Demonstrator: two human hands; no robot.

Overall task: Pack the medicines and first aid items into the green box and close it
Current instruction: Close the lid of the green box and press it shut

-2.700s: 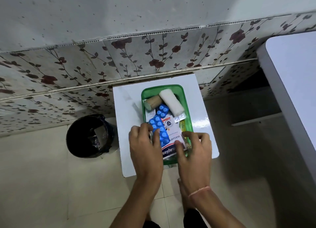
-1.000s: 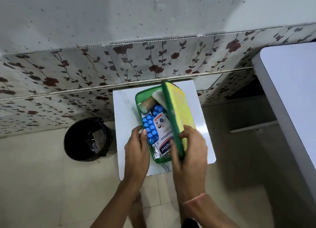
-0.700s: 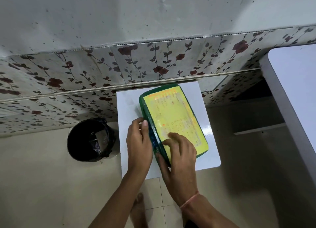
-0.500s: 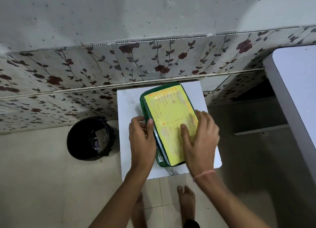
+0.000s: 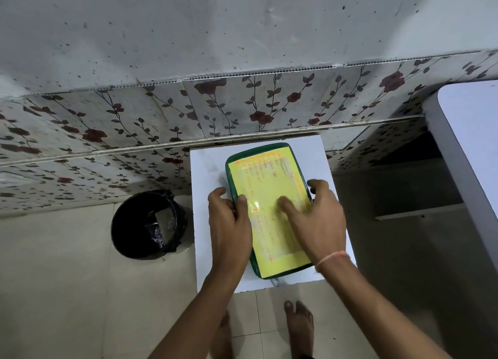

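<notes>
The green box (image 5: 265,153) lies on a small white table (image 5: 207,170), its lid down flat over it. A yellow printed label (image 5: 272,186) covers most of the lid. My left hand (image 5: 229,224) grips the box's left edge, thumb on the lid. My right hand (image 5: 315,221) lies across the lid's right side, fingers curled over the right rim, thumb pressing on the label. The medicines and first aid items are hidden under the lid.
A black bin (image 5: 149,225) with a dark liner stands on the tiled floor left of the table. A floral-papered wall (image 5: 242,102) runs behind it. A pale grey tabletop (image 5: 469,132) juts in at the right. My bare feet (image 5: 297,323) stand below the table.
My right hand brought the lid from upright down onto the box, covering the items. Both hands then shifted to the box's sides, and the lid now lies flat.
</notes>
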